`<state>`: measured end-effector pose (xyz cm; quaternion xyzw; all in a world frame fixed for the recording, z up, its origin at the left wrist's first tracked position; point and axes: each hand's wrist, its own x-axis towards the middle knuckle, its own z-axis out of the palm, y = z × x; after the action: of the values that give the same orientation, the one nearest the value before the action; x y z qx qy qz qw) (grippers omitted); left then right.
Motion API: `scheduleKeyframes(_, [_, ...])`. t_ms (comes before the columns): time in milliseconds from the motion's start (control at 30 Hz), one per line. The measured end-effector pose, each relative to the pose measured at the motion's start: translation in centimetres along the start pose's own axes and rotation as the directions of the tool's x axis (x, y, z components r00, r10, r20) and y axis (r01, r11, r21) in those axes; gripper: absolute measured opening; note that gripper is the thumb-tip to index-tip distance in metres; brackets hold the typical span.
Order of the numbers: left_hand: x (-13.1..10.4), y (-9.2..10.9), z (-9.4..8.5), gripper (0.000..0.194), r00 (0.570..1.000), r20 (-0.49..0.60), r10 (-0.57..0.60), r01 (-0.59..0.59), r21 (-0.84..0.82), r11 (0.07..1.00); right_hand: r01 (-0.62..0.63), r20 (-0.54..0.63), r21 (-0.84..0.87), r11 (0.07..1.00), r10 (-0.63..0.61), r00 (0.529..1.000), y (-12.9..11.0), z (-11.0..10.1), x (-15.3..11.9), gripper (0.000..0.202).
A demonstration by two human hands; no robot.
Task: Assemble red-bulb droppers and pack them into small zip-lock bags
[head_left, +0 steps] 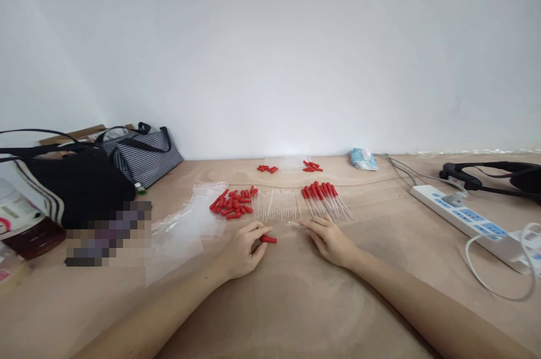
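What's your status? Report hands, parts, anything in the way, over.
Left hand holding red dropper bulb. Right hand at thin clear tube; bulb and tube apart. Plastic bags left of left hand, not between the hands.

one held bulb point(269, 239), one power strip point(471, 218) — heaped bulbs point(234, 203), clear tubes point(276, 204) beyond counting

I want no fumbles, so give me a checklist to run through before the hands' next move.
1. Red bulb in the left hand: ok.
2. Tube at the right hand's fingertips: ok.
3. Tube firmly gripped: cannot tell.
4. Bulb seated on that tube: not ok, they are apart.
5. Loose bulbs near the left hand: ok, piled just beyond it.
6. Right hand clear of the capped tubes: cannot tell, its fingers come close to their tips.
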<state>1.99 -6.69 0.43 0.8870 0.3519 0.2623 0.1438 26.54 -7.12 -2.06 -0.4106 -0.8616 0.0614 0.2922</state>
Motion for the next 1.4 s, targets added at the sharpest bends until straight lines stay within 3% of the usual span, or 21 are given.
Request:
scheduleKeyframes(333, [1.2,-0.3,1.2,0.013,0.99,-0.093,-0.103,0.099,-0.038,0.994,0.022,-0.059,0.052,0.998,-0.019,0.998,-1.6,1.0,0.7,0.023])
scheduleKeyframes(600, [1.1,0.2,1.3,0.013,0.99,-0.07,-0.122,0.117,-0.066,0.991,0.023,-0.043,0.098,0.995,-0.019,0.999,-2.3,1.0,1.0,0.023])
scheduleKeyframes(833, [1.2,0.6,1.3,0.019,0.982,-0.07,-0.177,0.16,-0.198,0.967,0.001,-0.129,0.147,0.989,0.018,0.991,-2.1,0.9,1.0,0.022])
scheduleKeyframes(1200, [1.1,0.6,1.6,0.011,0.98,-0.1,-0.173,0.162,-0.115,0.98,0.068,-0.036,0.085,0.994,-0.065,0.997,-2.0,1.0,0.7,0.023])
scheduleKeyframes(1400, [0.8,0.3,2.0,0.013,0.989,-0.135,-0.063,0.06,-0.027,0.998,0.102,0.028,0.028,0.994,-0.102,0.994,-2.2,0.9,0.6,0.024])
